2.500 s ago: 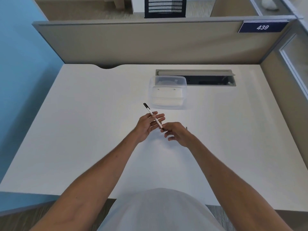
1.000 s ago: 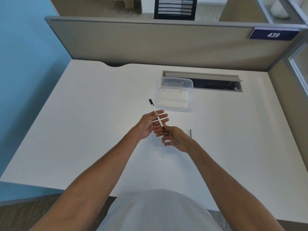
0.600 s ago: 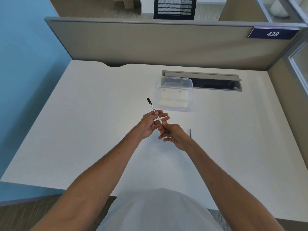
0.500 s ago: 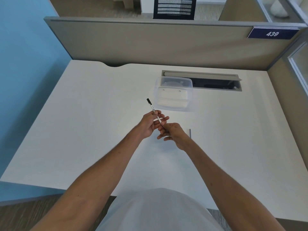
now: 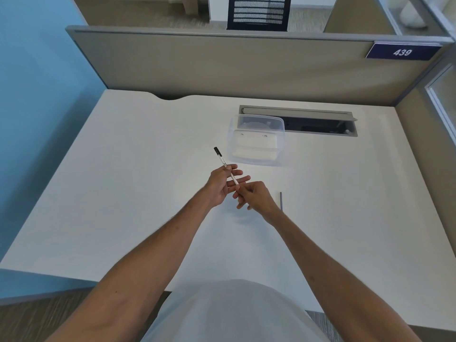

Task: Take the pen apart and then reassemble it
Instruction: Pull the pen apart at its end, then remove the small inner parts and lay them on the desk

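Observation:
A thin white pen barrel with a black end cap points up and to the left above the desk. My left hand holds it across the fingers at mid-length. My right hand has its fingertips pinched at the barrel's near end; what they pinch is hidden. A thin dark refill rod lies on the white desk just right of my right hand.
A clear plastic container sits beyond the hands. Behind it is an open cable slot in the desk. A beige partition bounds the far edge, a blue wall the left.
My right hand's fingers have closed tighter at the near end of the barrel. The pen stays in my left hand, barely shifted. The rod on the desk has not moved.

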### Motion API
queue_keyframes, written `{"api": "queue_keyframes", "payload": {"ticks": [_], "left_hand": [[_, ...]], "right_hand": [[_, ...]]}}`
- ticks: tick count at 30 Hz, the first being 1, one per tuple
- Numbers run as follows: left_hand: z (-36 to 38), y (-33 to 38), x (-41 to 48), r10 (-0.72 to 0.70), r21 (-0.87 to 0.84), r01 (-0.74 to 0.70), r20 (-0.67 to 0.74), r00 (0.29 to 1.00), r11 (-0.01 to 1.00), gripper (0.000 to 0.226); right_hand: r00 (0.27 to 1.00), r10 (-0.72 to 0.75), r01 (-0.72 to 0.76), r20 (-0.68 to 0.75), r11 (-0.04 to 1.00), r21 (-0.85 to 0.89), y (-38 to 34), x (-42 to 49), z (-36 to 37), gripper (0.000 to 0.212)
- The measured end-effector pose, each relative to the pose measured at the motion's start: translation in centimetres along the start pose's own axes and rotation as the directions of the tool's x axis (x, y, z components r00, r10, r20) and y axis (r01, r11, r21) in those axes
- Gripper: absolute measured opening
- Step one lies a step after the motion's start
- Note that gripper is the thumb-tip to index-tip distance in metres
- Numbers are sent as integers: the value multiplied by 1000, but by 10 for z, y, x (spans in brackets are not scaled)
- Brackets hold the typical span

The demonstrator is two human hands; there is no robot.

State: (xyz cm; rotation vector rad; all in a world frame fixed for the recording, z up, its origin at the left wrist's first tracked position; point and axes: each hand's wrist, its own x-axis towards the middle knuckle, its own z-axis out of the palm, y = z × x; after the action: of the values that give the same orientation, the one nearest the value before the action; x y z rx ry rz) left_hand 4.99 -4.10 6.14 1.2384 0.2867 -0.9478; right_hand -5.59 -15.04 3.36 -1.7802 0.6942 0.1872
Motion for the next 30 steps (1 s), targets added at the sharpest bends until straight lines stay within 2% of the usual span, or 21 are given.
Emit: {"api": "queue_keyframes", "payload": {"ticks": [3,8,15,19,26,30], "left_hand": [[-2,-2,0,-20,-30,19,-10,1000,999,29],[-5,-5,2,-58,-82,57,-14,998,995,17],[-13,-10,12,-30,-85,11,-220,975,996,19],[-17,-11,14,-46,-144,7,-268,962,990,16],[-27,-15,14,-79,-246,11,-266,961,969,9],[-33,-15,15,-89,-257,24,-244,966,966,11]], "right_hand": [[1000,-4,4,20,1000,-11,-1,0,-4,36],[1000,8,-9,-30,999,-46,0,-1,-4,28],[999,17,-21,-42,995,-101,8,-4,-6,17],[989,11,-37,-145,983,-180,14,-1,-14,15],[904,132,-254,-406,931,-261,13,21,-43,19],[880,120,-287,-460,905,-313,9,35,-49,19]]}}
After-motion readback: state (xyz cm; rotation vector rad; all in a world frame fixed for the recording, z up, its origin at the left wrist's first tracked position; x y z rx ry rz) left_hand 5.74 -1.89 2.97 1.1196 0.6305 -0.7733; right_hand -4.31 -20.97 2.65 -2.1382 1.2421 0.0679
